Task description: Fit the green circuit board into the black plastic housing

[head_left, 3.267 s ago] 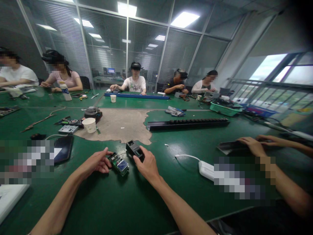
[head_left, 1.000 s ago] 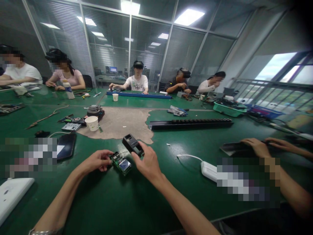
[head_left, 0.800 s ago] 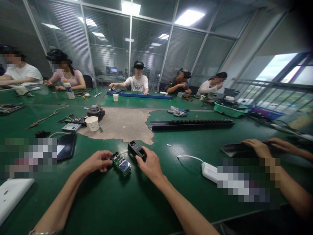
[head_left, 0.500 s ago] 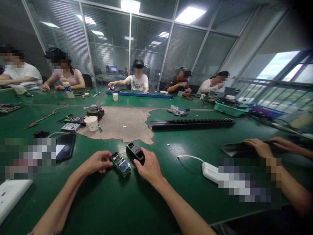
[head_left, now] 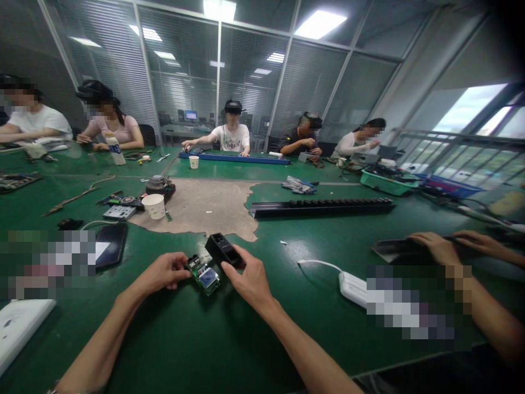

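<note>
Between my hands is a green circuit board (head_left: 206,278) with a small bluish display, tilted over the green table. My left hand (head_left: 166,271) pinches its left end between thumb and fingers. My right hand (head_left: 248,276) grips a black plastic housing (head_left: 223,250) by its near right end. The housing is hollow, with openings cut in the side turned toward me. It is held just above and to the right of the board, its lower edge close to the display; whether the two touch I cannot tell.
A brown sheet (head_left: 205,210) lies ahead, with a paper cup (head_left: 153,207) at its left. A long black strip (head_left: 322,208) lies right of it. A phone (head_left: 110,245) is at left, a white power strip (head_left: 353,289) at right. Another person's hands (head_left: 438,247) work at far right.
My right hand has turned the black housing so its hollow side shows, and moved it slightly left toward the board. My left hand and the board have hardly moved.
</note>
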